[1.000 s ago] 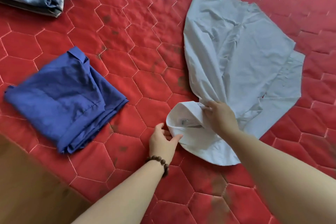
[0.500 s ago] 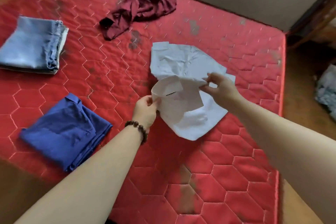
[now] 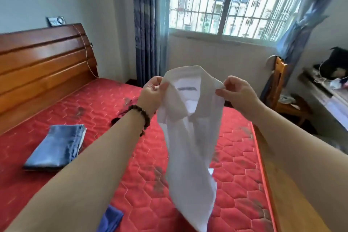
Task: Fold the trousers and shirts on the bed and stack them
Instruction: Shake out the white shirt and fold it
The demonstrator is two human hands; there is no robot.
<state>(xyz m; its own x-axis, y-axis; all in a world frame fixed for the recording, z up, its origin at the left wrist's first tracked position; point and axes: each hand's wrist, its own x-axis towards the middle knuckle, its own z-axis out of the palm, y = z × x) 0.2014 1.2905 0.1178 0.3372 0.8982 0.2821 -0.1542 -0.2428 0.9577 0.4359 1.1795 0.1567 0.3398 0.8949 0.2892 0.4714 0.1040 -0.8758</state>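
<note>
White shirt (image 3: 190, 137) is held aloft by its collar, pinched by left hand (image 3: 152, 94) and right hand (image 3: 237, 94), hanging lengthwise toward the bed (image 3: 235, 165).

White shirt (image 3: 190, 137), red hexagon-quilted mattress (image 3: 235, 165), folded light-blue jeans (image 3: 56, 147), brown wooden headboard (image 3: 43, 58)

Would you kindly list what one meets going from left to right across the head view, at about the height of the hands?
Wooden headboard → left hand → white shirt, held up by the collar → right hand → wooden chair.
</note>
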